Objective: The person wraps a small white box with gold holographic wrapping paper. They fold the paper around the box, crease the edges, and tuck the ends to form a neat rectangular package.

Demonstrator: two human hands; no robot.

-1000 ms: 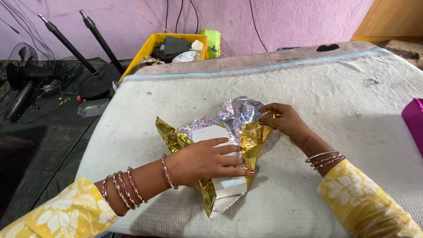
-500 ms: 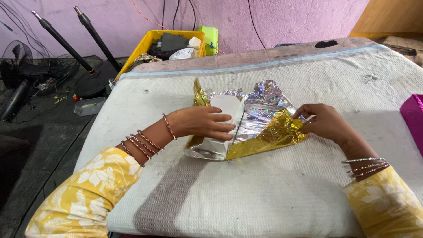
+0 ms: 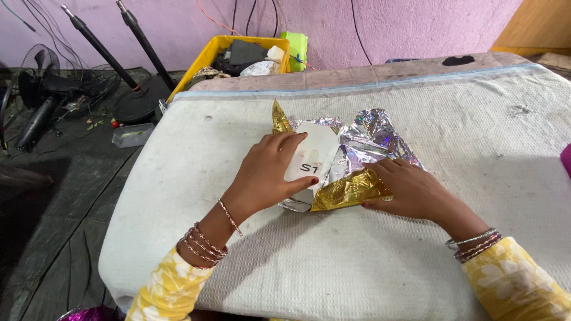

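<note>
A white box (image 3: 316,154) lies on a crinkled wrapping sheet (image 3: 372,139), gold on one side and shiny silver on the other, in the middle of the white cloth-covered table (image 3: 386,267). My left hand (image 3: 267,172) grips the box from its left side, fingers on top. My right hand (image 3: 410,190) presses a gold flap (image 3: 348,190) of the sheet down toward the box's right edge. Both wrists wear bangles.
A yellow crate (image 3: 215,50) with odds and ends stands beyond the table's far left corner, a green object (image 3: 296,47) beside it. Black stands (image 3: 128,56) and a fan (image 3: 38,98) lie on the dark floor at left. A pink thing (image 3: 566,159) shows at the right edge.
My right hand has folded the gold flap inward toward the box and now presses on it. My left hand shifted its hold on the box, which turned slightly.
</note>
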